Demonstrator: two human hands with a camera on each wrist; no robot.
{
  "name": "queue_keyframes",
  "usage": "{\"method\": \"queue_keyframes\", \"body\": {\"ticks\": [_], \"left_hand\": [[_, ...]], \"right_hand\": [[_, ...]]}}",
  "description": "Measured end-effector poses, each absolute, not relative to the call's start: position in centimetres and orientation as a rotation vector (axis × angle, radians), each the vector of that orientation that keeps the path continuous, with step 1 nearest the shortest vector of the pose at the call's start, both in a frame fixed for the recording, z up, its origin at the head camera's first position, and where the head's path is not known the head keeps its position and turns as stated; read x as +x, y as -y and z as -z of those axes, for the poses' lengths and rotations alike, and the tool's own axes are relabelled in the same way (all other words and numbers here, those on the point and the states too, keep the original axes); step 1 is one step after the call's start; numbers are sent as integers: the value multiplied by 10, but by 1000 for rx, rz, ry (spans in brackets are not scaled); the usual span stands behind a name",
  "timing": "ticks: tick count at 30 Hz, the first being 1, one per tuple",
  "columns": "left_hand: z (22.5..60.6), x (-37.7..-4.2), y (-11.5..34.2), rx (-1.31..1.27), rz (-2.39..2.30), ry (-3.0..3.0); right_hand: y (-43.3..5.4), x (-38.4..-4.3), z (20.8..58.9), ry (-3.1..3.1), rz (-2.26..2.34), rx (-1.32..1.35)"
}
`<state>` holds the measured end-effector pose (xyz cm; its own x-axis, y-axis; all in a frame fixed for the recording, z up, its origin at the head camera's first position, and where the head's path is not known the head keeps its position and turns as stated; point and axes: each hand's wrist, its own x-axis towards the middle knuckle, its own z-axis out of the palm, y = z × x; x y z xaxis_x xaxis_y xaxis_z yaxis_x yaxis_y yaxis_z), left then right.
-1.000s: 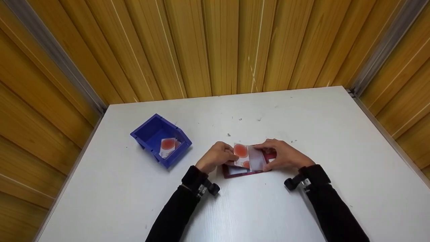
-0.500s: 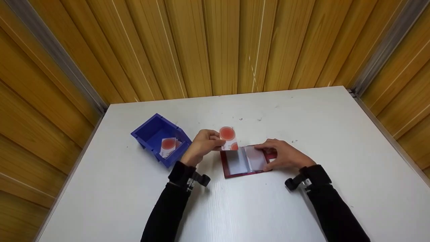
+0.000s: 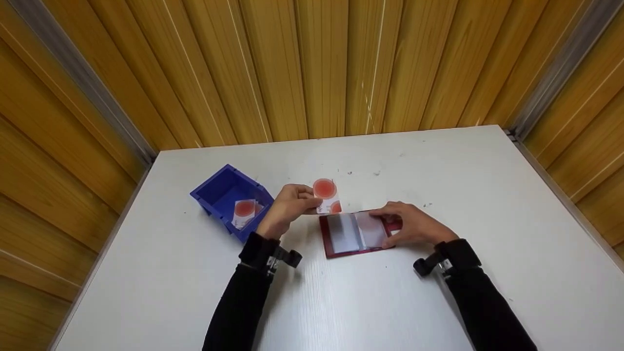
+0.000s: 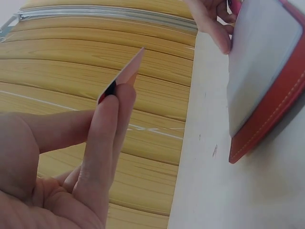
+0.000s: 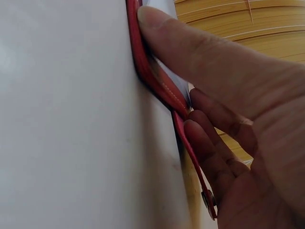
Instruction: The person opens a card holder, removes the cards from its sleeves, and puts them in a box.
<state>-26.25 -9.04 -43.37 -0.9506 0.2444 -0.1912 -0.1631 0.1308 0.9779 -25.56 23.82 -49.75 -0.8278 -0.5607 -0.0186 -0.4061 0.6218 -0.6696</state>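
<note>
While the left hand (image 3: 287, 207) pinches a white card (image 3: 325, 188) with red circles between thumb and fingers, raised above the white table (image 3: 390, 302), the right hand (image 3: 412, 224) grips the right side of a red card holder (image 3: 343, 235), thumb at its near edge and forefinger at its far one. The holder lies open, clear sleeves showing, apart from the card. Near the left wrist I see a blue bin (image 3: 214, 189) with other cards (image 3: 243, 212) inside.

No words, numbers or brands can be read. The held-up red-and-white card (image 3: 327, 196) bears tiny dark marks near its bottom edge; those on the top card (image 3: 243, 212) inside the blue plastic bin (image 3: 217, 185) are equally illegible.
</note>
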Motion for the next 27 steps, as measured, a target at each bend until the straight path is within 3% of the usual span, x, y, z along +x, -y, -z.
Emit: {"method": "queue_keyframes", "body": {"ticks": [14,27], "left_hand": [[432,-266,101,53,-1939,-2124],[421,-274,142,-131,-1974,-2240]], "right_hand": [[-239,-257,497,-2622,997,-820],[-238,-256,499,-2626,978,-796]]}}
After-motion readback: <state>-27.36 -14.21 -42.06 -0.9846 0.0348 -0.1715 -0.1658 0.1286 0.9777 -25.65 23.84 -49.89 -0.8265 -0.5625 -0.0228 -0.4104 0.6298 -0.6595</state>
